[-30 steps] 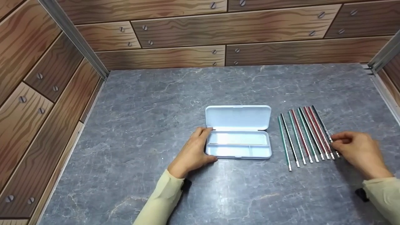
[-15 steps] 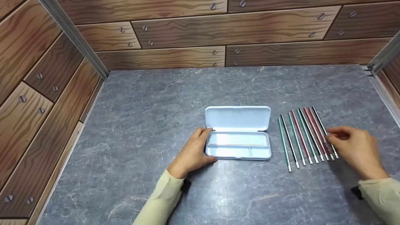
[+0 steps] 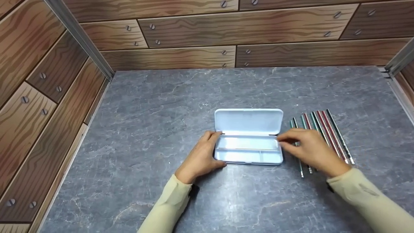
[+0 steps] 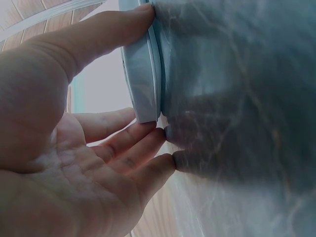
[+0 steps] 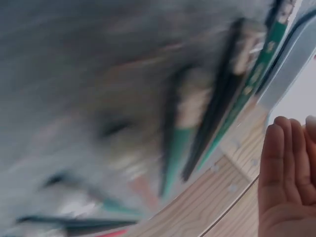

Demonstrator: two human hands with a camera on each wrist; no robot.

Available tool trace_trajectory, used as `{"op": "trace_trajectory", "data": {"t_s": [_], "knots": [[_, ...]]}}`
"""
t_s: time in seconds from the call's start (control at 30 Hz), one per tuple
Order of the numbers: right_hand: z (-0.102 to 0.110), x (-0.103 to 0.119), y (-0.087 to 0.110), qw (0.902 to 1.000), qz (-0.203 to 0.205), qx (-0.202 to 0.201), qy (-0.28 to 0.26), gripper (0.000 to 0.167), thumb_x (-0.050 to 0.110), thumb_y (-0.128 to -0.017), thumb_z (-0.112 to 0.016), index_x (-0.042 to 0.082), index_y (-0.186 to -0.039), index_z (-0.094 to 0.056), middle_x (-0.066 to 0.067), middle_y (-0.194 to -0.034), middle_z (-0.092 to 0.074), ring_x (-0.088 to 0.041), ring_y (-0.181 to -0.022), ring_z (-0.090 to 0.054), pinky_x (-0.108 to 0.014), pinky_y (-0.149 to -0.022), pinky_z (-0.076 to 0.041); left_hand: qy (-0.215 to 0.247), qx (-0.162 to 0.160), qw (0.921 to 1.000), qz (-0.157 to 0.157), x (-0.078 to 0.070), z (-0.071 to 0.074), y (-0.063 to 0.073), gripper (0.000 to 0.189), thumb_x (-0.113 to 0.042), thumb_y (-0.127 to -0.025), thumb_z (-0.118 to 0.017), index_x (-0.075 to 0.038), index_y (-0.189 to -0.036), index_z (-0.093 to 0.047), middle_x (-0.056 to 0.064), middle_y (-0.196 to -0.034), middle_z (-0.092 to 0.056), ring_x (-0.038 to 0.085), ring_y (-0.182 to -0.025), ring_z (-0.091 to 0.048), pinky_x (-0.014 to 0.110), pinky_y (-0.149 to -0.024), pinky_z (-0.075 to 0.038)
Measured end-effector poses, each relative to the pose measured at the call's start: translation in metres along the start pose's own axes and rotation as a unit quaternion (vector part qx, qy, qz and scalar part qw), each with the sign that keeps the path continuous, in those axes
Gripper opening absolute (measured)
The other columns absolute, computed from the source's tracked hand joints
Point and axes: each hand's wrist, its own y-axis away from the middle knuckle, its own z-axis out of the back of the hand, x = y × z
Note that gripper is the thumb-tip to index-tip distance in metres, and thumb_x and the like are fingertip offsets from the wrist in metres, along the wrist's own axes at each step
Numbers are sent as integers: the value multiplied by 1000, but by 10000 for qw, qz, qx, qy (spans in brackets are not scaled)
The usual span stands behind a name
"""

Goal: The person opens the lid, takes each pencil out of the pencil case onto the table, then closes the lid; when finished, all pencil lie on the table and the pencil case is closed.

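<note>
A pale blue pencil case (image 3: 239, 157) lies unfolded in the head view, its lid (image 3: 248, 121) tipped back and its divided tray bare. My left hand (image 3: 200, 155) grips the case's left end, thumb at the front corner and fingers round the far side. The left wrist view shows that thumb on the case wall (image 4: 140, 84). My right hand (image 3: 309, 147) has thumb and index fingertips right at the case's right edge, with no pencil visible in them. Its fingers (image 5: 284, 163) look straight in the right wrist view. Beneath this hand lies a row of pencils (image 3: 340, 136), partly hidden.
The pencils are green, black and red with pale eraser ends, side by side right of the case; a green one (image 5: 259, 64) shows near the case in the right wrist view. Wood-patterned walls (image 3: 194, 32) border the grey marbled table (image 3: 145, 113).
My right hand has moved left from the rightmost pencils to the case's right edge. The pencils appear to lie as before; my left hand has kept its grip on the case.
</note>
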Motion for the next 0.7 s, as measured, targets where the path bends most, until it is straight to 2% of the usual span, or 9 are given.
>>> {"op": "trace_trajectory", "data": {"t_s": [0.13,0.33,0.47,0.7], "knots": [[-10,12,-10,9981,185,558,-188,21,1,-92,-87,9,-112,-87,-5,-107,-86,-26,-97,-82,-44,-90,-70,-19,-4,10000,32,0,0,0,104,-13,-80,-100,0,-168,-45,19,-159,-54,36,-145,-58,49,-130,-48],[-17,21,-17,9918,277,1246,-6,20,9,-97,-85,8,-117,-86,-7,-112,-86,-30,-105,-82,-53,-97,-67,30,-11,10000,35,0,0,0,104,-13,-80,-100,0,-168,-46,18,-160,-54,37,-146,-57,49,-131,-47],[-21,22,-21,9880,255,1526,-40,19,9,-98,-84,6,-116,-86,-8,-111,-86,-29,-103,-81,-52,-96,-67,81,-20,10000,34,1,0,1,103,-12,-80,-100,-1,-167,-47,18,-158,-54,35,-144,-58,49,-129,-48],[-25,22,-27,9829,26,1790,-423,16,3,-100,-79,4,-115,-83,-4,-102,-80,-11,-91,-70,-32,-82,-62,29,-7,10000,1,1,0,1,103,-13,-80,-100,0,-167,-47,17,-158,-54,36,-143,-59,49,-128,-49]]}}
